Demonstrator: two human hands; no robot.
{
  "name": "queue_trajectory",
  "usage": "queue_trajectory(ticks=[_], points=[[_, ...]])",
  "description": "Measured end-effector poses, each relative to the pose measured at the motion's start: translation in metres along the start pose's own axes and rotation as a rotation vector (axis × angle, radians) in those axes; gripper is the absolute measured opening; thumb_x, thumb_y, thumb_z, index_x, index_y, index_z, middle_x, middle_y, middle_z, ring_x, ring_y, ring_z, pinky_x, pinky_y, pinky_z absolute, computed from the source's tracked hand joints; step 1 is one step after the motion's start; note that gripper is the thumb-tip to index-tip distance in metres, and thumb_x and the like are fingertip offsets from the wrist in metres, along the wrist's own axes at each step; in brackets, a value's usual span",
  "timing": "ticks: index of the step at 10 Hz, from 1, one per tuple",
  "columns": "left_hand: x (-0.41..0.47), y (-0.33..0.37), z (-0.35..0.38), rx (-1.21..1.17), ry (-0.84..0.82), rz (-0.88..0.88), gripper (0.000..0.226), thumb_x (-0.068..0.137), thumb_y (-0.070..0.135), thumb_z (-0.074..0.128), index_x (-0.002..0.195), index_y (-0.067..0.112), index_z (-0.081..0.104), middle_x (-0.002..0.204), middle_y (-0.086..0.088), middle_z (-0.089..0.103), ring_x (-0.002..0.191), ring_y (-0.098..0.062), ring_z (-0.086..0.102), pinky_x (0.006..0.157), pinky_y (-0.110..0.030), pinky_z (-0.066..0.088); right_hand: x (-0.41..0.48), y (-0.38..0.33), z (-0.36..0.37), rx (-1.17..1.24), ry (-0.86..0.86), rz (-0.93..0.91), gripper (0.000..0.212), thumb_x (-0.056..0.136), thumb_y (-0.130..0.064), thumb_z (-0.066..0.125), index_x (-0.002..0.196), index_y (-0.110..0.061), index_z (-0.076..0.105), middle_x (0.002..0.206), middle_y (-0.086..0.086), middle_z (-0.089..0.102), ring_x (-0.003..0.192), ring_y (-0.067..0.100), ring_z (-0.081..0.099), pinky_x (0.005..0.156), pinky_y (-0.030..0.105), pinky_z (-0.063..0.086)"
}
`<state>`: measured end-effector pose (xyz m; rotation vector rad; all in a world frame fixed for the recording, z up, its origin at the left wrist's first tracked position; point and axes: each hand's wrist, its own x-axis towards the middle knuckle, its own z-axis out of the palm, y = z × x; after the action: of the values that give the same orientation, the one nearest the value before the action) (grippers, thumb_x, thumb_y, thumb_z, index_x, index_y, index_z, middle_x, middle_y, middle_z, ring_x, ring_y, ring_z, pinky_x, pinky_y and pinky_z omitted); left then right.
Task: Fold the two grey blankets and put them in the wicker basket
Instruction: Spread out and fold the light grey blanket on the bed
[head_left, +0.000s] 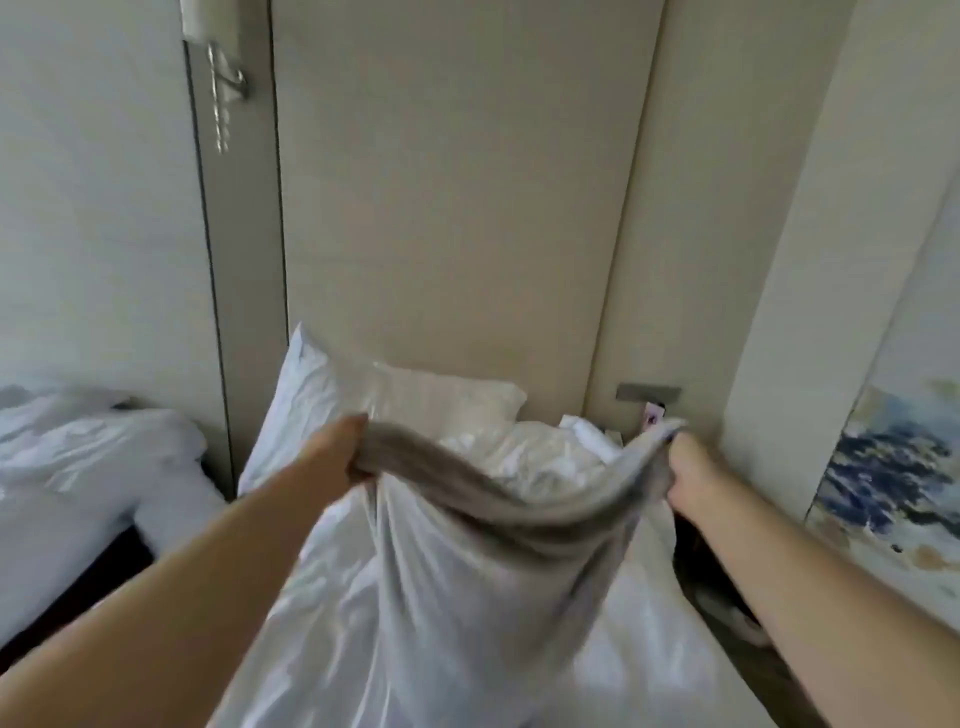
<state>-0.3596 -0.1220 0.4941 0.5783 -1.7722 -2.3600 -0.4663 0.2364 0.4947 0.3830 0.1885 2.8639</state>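
Observation:
A grey blanket (467, 571) hangs in the air in front of me, held up over a bed. My left hand (340, 449) grips its upper left corner, and my right hand (693, 473) grips its upper right corner. The top edge sags in a curve between the two hands, and the rest of the cloth drops down toward the bottom of the view. The picture is blurred. I see no second grey blanket and no wicker basket.
A bed with white sheets (649, 623) and white pillows (415, 400) lies below the blanket, against a beige wall panel. A second white bed (88, 457) stands at the left. At the right a blue and white painting (893, 467) hangs on the wall.

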Motion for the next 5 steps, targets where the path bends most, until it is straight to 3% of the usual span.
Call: queue_trajectory(ticks=[1, 2, 3, 4, 5], points=[[-0.024, 0.211, 0.037, -0.320, 0.083, 0.533, 0.025, 0.098, 0.028, 0.042, 0.114, 0.015, 0.056, 0.108, -0.011, 0.060, 0.082, -0.020, 0.060, 0.064, -0.036, 0.051, 0.046, 0.016, 0.233, -0.817, -0.335, -0.273, 0.046, 0.096, -0.004, 0.035, 0.079, -0.017, 0.075, 0.083, -0.004, 0.075, 0.080, 0.010, 0.071, 0.071, 0.023, 0.056], [-0.069, 0.295, 0.042, -0.356, -0.054, 0.751, 0.023, 0.096, 0.031, 0.037, 0.099, 0.019, 0.057, 0.102, -0.006, 0.061, 0.079, -0.017, 0.059, 0.062, -0.031, 0.047, 0.052, -0.012, 0.364, -0.905, -0.405, -0.332, 0.039, 0.091, -0.005, 0.039, 0.091, -0.019, 0.075, 0.102, -0.001, 0.073, 0.092, 0.017, 0.070, 0.076, 0.032, 0.058], [-0.086, 0.297, 0.049, -0.361, 0.004, 0.726, 0.016, 0.095, 0.030, 0.043, 0.089, 0.020, 0.054, 0.092, -0.005, 0.060, 0.077, -0.018, 0.056, 0.060, -0.032, 0.047, 0.056, -0.022, 0.368, -1.039, -0.297, -0.324, 0.034, 0.091, -0.003, 0.039, 0.109, -0.018, 0.063, 0.111, 0.003, 0.065, 0.084, 0.018, 0.065, 0.059, 0.030, 0.056], [-0.080, 0.258, 0.038, -0.347, 0.132, 0.681, 0.015, 0.090, 0.028, 0.054, 0.103, 0.020, 0.054, 0.103, -0.007, 0.059, 0.082, -0.020, 0.058, 0.058, -0.033, 0.049, 0.058, -0.030, 0.306, -1.168, -0.184, -0.240, 0.030, 0.094, -0.004, 0.036, 0.095, -0.022, 0.060, 0.104, 0.009, 0.060, 0.073, 0.019, 0.057, 0.051, 0.030, 0.052], [-0.068, 0.207, 0.023, -0.290, 0.269, 0.606, 0.020, 0.089, 0.031, 0.058, 0.102, 0.016, 0.054, 0.102, -0.010, 0.056, 0.086, -0.023, 0.055, 0.054, -0.032, 0.047, 0.050, -0.046, 0.226, -1.301, -0.052, -0.151, 0.033, 0.093, -0.002, 0.033, 0.097, -0.021, 0.060, 0.101, 0.014, 0.058, 0.073, 0.024, 0.055, 0.049, 0.028, 0.050]])
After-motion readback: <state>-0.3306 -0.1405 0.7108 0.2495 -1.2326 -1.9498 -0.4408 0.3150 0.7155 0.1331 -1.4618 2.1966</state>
